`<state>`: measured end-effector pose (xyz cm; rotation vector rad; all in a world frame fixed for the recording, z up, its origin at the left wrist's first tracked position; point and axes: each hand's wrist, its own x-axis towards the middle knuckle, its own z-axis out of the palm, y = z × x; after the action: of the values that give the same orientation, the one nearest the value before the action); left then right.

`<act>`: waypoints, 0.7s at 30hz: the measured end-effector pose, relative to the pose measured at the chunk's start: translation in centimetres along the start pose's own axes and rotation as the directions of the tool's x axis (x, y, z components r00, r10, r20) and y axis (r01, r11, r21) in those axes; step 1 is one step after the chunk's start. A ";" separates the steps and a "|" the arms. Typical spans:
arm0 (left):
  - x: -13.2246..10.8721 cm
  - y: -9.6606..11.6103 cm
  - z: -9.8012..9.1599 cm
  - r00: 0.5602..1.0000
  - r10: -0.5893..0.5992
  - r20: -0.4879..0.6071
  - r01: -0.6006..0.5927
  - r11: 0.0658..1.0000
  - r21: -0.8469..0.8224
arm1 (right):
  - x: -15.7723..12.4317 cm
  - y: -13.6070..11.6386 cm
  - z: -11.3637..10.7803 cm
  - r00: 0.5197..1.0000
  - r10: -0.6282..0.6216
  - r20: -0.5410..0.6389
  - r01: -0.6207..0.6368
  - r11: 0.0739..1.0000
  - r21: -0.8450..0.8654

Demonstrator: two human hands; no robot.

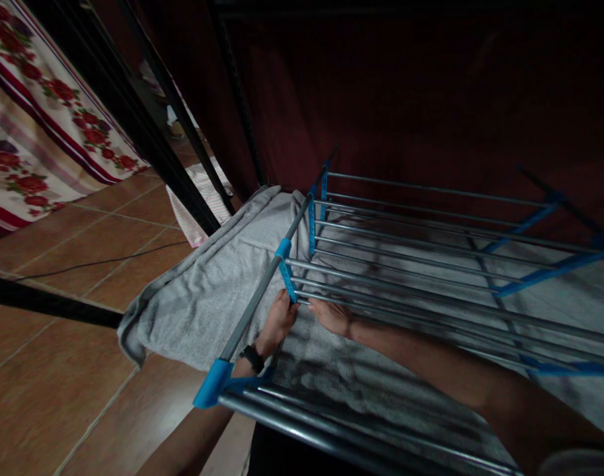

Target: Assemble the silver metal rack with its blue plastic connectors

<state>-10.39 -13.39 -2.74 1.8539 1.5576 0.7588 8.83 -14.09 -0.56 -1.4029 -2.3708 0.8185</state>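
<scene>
A drying rack of grey metal bars joined by blue plastic brackets stands over a grey blanket. My left hand, with a dark watch on the wrist, is closed around the lower end of a blue bracket. Close beside it, my right hand has its fingers closed on a thin metal bar where that bar meets the bracket. A side pole runs above my left forearm to a blue corner joint nearer me.
The grey blanket lies under the rack and hangs over an edge on the left. Black metal posts rise at the left. Beyond are a tiled floor, a dark cable, a flowered cloth and a dark red backdrop.
</scene>
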 end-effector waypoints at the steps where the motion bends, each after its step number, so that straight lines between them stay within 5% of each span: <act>1: 0.0 0.0 0.0 1.000 0.004 0.000 -0.004 1.000 -0.002 | 0.0 0.0 0.0 1.000 -0.001 -0.003 0.001 1.000 -0.007; 21: 0.0 -0.2 0.3 1.000 0.018 -0.015 -0.018 1.000 0.015 | 0.2 0.4 0.2 1.000 0.029 -0.004 -0.029 0.998 -0.047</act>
<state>-10.34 -13.41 -3.10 1.8791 1.5625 0.7731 8.97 -13.80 -0.95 -1.4592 -2.3870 0.7717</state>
